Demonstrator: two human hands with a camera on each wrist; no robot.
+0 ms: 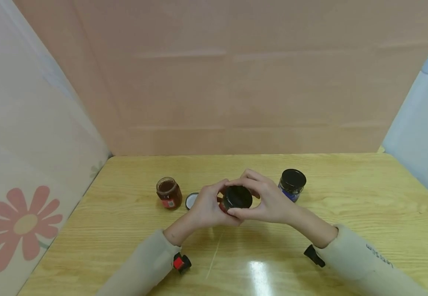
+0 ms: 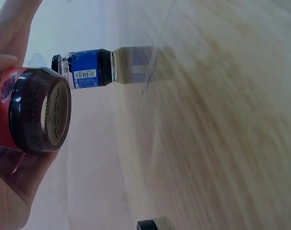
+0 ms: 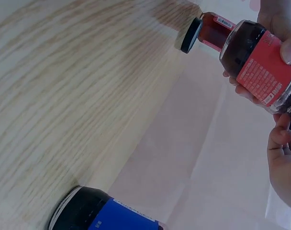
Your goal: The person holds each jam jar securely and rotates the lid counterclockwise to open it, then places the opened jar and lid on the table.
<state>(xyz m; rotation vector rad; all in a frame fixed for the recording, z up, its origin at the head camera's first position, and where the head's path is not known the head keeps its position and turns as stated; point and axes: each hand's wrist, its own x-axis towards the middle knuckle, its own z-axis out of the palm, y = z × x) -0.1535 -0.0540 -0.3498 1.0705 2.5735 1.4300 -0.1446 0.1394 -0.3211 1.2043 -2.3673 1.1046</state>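
Note:
A glass jar with a red label (image 3: 266, 69) and dark contents is held up off the table between both hands. My left hand (image 1: 209, 206) grips it around the body from the left. Curled around its black lid (image 1: 238, 196) are the fingers and thumb of my right hand (image 1: 271, 200). The lid sits on the jar. From the left wrist view, the jar's bare glass base (image 2: 55, 112) faces the camera.
On the left stands an open jar (image 1: 168, 193) with reddish-brown contents. Beside it a loose lid (image 1: 190, 200) shows its white inside, partly behind my left hand. A blue-labelled jar (image 1: 292, 184) with a black lid stands on the wooden table (image 1: 365, 197) at right.

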